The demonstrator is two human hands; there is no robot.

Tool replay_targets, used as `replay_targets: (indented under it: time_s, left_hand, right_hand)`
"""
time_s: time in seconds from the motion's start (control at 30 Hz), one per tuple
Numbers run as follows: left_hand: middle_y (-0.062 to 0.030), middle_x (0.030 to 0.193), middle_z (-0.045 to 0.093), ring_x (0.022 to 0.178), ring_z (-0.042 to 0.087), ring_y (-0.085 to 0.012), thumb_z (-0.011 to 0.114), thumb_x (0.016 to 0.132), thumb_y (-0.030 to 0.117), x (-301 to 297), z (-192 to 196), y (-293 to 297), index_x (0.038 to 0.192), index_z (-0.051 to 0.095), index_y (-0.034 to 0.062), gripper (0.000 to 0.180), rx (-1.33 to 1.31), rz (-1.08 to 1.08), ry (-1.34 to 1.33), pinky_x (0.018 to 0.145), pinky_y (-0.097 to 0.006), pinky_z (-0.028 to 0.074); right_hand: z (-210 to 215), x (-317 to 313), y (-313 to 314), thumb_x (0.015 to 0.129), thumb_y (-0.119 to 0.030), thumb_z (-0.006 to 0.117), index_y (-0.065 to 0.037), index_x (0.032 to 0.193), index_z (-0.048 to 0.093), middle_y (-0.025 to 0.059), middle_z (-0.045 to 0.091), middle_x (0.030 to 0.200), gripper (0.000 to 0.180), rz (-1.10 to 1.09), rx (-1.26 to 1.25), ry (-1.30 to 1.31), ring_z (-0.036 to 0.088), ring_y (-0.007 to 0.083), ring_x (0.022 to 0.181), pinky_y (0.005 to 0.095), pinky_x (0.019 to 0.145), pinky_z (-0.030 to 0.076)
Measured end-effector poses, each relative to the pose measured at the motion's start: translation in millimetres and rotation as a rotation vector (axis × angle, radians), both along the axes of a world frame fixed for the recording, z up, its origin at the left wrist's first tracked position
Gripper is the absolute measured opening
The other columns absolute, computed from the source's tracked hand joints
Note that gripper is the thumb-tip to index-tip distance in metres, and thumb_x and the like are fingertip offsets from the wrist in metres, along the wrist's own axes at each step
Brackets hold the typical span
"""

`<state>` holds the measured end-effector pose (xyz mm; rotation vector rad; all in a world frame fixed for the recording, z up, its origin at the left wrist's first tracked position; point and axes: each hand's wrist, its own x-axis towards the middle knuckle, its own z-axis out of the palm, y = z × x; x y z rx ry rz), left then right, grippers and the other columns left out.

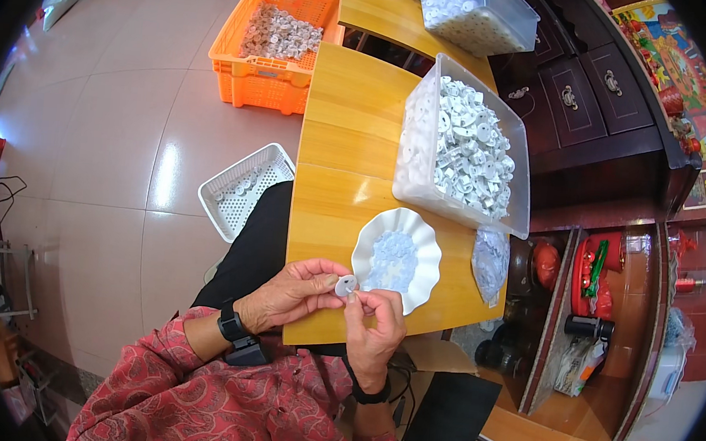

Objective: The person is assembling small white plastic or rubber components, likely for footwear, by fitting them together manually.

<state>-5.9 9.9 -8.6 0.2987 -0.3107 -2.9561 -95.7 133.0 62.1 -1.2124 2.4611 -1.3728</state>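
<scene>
Just over the near edge of the wooden table (336,219), my left hand (291,296) pinches a small round white plastic piece (346,285) between thumb and fingers. My right hand (374,336) meets it from the right, its thumb and fingertips closed at the piece's edge. Whatever lies in that pinch is too small to make out. Right beyond my hands stands a white wavy-rimmed bowl (427,264) with many tiny pale bluish-white parts (393,259) in it. Farther back, a translucent bin (410,163) is heaped with white plastic pieces (476,151).
Beside the bowl lies a clear bag (490,264) of small parts. Left of the table are a white basket (215,211) and an orange crate (257,70), both holding pieces. Another clear bin (500,37) sits on the far table. Dark cabinets (574,101) line the right.
</scene>
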Motion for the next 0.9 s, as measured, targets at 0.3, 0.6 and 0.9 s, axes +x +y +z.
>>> replay_targets:
  time_s: [0.3,0.6,0.9]
  left_hand:
    - [-0.0085,0.111,0.064,0.097,0.064,-0.0153,0.060,0.096,0.009,0.3,0.1,1.7,0.117,0.060,-0.0007,0.023,-0.183,0.073,-0.020,0.087,-0.028,0.055]
    - [-0.0067,0.106,0.066,0.089,0.063,-0.0102,0.062,0.095,0.010,2.1,0.3,-0.1,0.117,0.061,-0.0020,0.024,-0.421,0.112,-0.074,0.084,-0.024,0.052]
    - [-0.0074,0.104,0.067,0.087,0.063,-0.0110,0.062,0.095,0.010,1.0,-1.5,-0.2,0.115,0.062,-0.0022,0.023,-0.330,0.113,-0.085,0.081,-0.024,0.053]
  right_hand:
    - [-0.9,1.9,-2.7,0.080,0.004,0.070,0.001,0.086,0.062,0.0094,0.058,0.087,0.011,0.015,0.014,0.043,0.062,0.0179,0.069,0.0281,0.060,0.052]
    - [-5.5,3.1,-4.1,0.081,0.004,0.068,0.001,0.086,0.060,0.0096,0.057,0.085,0.010,0.032,0.015,-0.013,0.059,0.0184,0.066,0.0287,0.059,0.050]
    - [-7.4,0.5,-6.2,0.083,0.001,0.068,0.000,0.087,0.061,0.0087,0.058,0.085,0.008,0.009,-0.039,-0.102,0.057,0.0150,0.065,0.0268,0.058,0.048]
